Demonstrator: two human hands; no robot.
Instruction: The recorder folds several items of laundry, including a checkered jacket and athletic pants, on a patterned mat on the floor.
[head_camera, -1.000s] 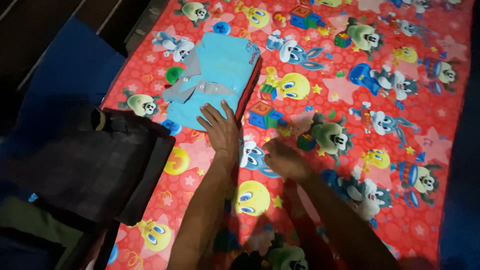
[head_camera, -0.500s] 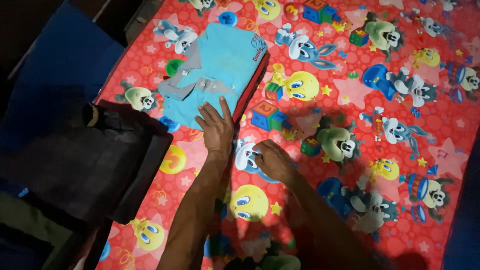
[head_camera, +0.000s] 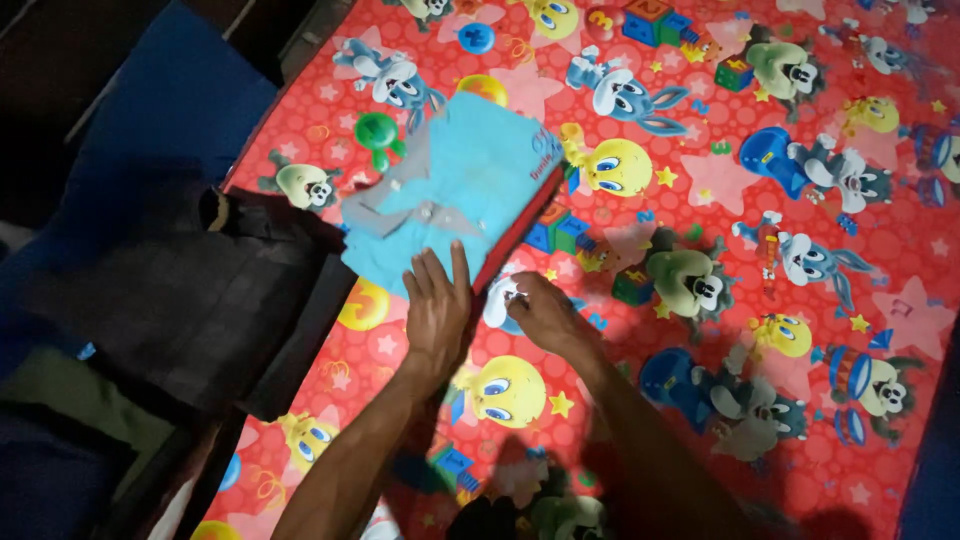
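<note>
2 hands work at the near edge of a folded light-blue polo shirt (head_camera: 455, 185) that lies on a red cartoon-print sheet (head_camera: 760, 330), on top of a folded red garment (head_camera: 513, 233) whose edge shows along the shirt's right side. The left hand (head_camera: 437, 310) lies flat, fingers spread wide and holding nothing, its fingertips on the shirt's near edge and its palm on the sheet. The right hand (head_camera: 540, 312) is curled low on the sheet just beside the stack's near right corner; whether it pinches cloth or only rests there I cannot tell. To handle the stack well from here, I judge the flat palm should press evenly so the grey collar (head_camera: 400, 205) and placket do not skew, while the other hand gets under both layers at the corner, not just the top one, so the 2 garments shift as 1 block. Moved from 1 corner only, the pile would likely fan open. A dark folded garment (head_camera: 200, 300) lies just left of the stack, overlapping the sheet's left edge, so there is little room on that side.
</note>
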